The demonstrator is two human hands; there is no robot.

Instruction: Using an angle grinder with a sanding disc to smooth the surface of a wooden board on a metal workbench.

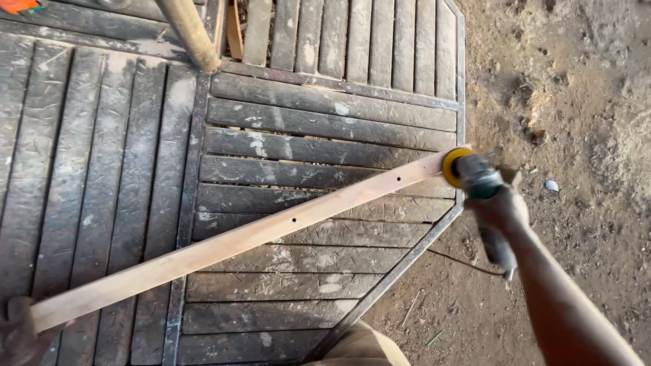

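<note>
Right hand (pixel 503 209): wrapped around the body of a green angle grinder (pixel 483 186), fingers clamped on it; the forearm runs up from the lower right corner of the view.
Angle grinder: held at the far right end of the wooden slat (pixel 237 242), with its yellow sanding disc (pixel 453 166) touching the slat's tip, right at the table's right edge. The dark rear handle (pixel 498 251) points down and back under the wrist. A thin dark cord (pixel 454 261) trails across the ground below it.
Left hand (pixel 19 332): at the bottom left corner, mostly cut off by the frame; it sits at the near end of the slat, apparently gripping it, though I cannot tell how the fingers are set.
Wooden slat: long, pale, narrow, lying diagonally across the table from lower left to upper right; a couple of small dark holes show along its length.
Table (pixel 325 129): dark, worn slatted top in a metal frame, dusted with pale sawdust, with an angled corner at the lower right.
Pole (pixel 193 34): a tan, round pole rising through the table near the top centre.
Ground (pixel 576 102): bare brown dirt to the right of the table, with pale sawdust patches.
Trouser leg (pixel 359 349): khaki cloth at the bottom edge, just below the table's corner.
</note>
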